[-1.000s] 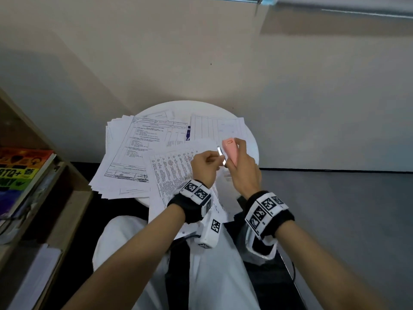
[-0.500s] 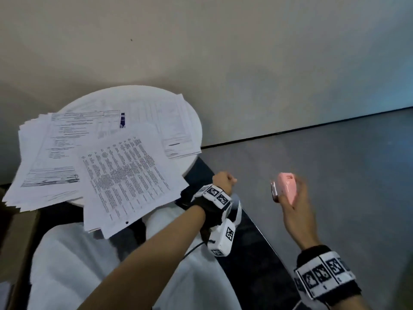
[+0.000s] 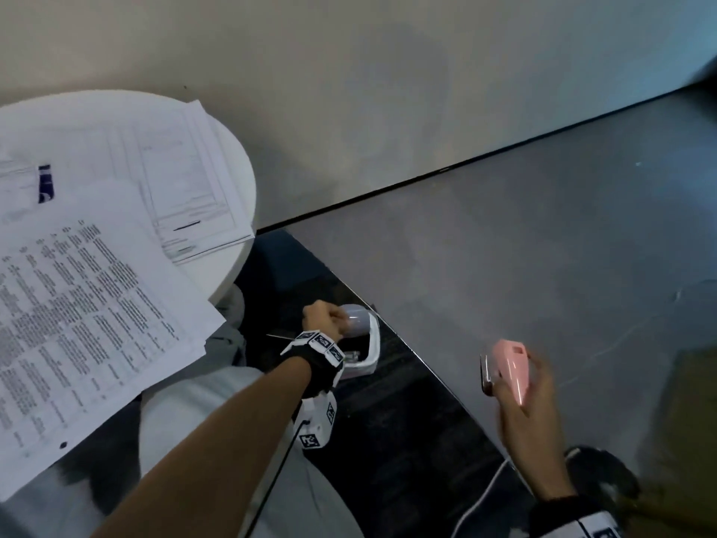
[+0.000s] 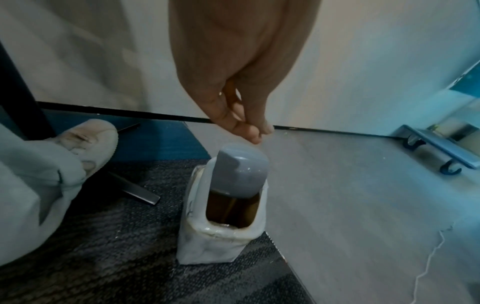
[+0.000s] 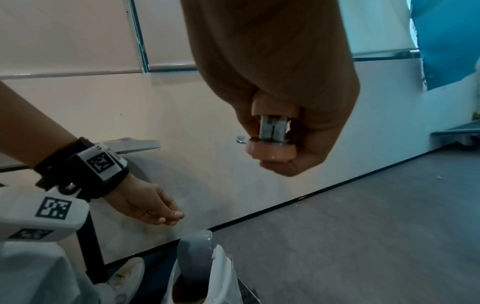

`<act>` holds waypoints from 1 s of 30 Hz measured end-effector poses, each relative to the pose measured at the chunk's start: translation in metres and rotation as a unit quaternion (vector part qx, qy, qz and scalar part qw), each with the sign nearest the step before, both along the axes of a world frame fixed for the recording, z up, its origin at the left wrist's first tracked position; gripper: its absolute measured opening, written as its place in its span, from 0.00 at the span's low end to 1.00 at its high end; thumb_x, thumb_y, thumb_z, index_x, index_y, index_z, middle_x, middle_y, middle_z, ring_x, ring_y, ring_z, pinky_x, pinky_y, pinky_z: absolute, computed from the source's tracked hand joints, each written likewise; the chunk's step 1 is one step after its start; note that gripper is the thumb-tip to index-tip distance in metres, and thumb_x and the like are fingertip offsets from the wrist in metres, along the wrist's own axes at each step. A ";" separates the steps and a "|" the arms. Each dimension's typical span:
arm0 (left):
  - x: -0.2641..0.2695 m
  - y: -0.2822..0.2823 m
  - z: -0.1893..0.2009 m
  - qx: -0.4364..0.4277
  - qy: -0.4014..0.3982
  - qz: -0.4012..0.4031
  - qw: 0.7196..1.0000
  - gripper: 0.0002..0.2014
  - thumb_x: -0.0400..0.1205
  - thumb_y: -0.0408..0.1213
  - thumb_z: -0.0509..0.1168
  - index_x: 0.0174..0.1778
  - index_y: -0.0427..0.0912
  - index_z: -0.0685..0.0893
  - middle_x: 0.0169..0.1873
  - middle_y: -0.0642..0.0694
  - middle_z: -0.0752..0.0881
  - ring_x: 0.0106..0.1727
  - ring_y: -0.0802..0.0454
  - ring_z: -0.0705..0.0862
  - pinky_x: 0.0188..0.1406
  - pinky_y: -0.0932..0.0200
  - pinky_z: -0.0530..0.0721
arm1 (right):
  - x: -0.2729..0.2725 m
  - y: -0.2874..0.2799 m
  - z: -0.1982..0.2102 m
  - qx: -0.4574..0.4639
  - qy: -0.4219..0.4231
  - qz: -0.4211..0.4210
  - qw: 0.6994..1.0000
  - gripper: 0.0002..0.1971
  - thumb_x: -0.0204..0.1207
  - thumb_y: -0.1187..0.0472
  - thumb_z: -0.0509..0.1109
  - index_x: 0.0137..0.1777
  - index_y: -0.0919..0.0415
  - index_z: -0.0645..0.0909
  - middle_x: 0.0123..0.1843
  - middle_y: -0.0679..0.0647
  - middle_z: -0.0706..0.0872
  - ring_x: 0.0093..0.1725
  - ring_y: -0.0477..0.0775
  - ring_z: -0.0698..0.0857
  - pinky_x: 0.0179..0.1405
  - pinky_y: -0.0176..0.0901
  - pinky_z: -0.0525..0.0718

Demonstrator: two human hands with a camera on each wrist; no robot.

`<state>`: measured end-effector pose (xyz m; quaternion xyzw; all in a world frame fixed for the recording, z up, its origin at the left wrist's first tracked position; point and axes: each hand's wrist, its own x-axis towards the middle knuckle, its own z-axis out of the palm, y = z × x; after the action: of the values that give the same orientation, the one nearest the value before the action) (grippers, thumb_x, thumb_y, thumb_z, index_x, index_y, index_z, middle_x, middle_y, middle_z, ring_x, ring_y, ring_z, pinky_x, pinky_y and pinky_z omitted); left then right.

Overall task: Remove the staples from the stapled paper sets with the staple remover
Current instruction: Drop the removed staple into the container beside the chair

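My right hand (image 3: 518,386) grips the pink staple remover (image 3: 510,368) out to the right, above the floor; its metal jaws (image 5: 272,127) face the wrist camera, pressed together. My left hand (image 3: 326,318) hovers just over a small white bin (image 3: 370,343) on the floor, by its raised grey lid (image 4: 241,164). The fingertips (image 4: 255,133) are bunched together pointing down; no staple shows between them. Printed paper sets (image 3: 97,304) lie spread on the round white table (image 3: 240,196), overhanging its edge.
The bin stands on dark carpet (image 3: 388,440) where it meets the grey floor (image 3: 543,246). My shoe (image 4: 88,139) and a black table leg (image 4: 20,82) are left of the bin. A white cable (image 3: 481,495) runs near my right wrist.
Both hands left the papers on the table. The left hand went down to the floor bin; the right hand swung out right with the staple remover. My view turned right and down.
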<state>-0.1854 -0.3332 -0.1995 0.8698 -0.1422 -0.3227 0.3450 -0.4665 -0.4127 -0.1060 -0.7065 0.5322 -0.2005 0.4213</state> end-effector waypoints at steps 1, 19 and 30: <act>0.001 0.003 0.000 -0.011 0.006 -0.002 1.000 0.04 0.73 0.25 0.71 0.35 0.37 0.90 0.29 0.43 0.89 0.36 0.42 0.89 0.43 0.52 0.89 | -0.002 0.001 -0.003 0.004 0.002 -0.002 1.000 0.20 0.81 0.60 0.66 0.68 0.44 0.65 0.43 0.42 0.84 0.41 0.54 0.85 0.44 0.54 0.82; -0.006 0.074 0.177 -0.305 -0.191 0.022 0.933 0.10 0.86 0.39 0.58 0.45 0.41 0.82 0.27 0.50 0.80 0.27 0.58 0.77 0.30 0.60 0.78 | 0.168 0.046 0.077 0.059 -0.080 0.086 0.991 0.19 0.57 0.56 0.86 0.35 0.57 0.77 0.28 0.52 0.78 0.27 0.54 0.76 0.26 0.40 0.76; 0.119 0.274 0.183 0.097 -0.144 0.426 0.888 0.46 0.69 0.51 0.77 0.75 0.33 0.61 0.74 0.33 0.61 0.75 0.34 0.62 0.72 0.40 0.63 | 0.367 0.172 0.107 0.074 -0.012 0.350 0.934 0.20 0.66 0.65 0.82 0.56 0.68 0.81 0.45 0.59 0.87 0.34 0.54 0.86 0.27 0.40 0.86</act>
<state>-0.0664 -0.0594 -0.0168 0.9130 0.2255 -0.0282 0.3387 -0.0994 -0.2405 0.0012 -0.8124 0.2591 -0.0085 0.5223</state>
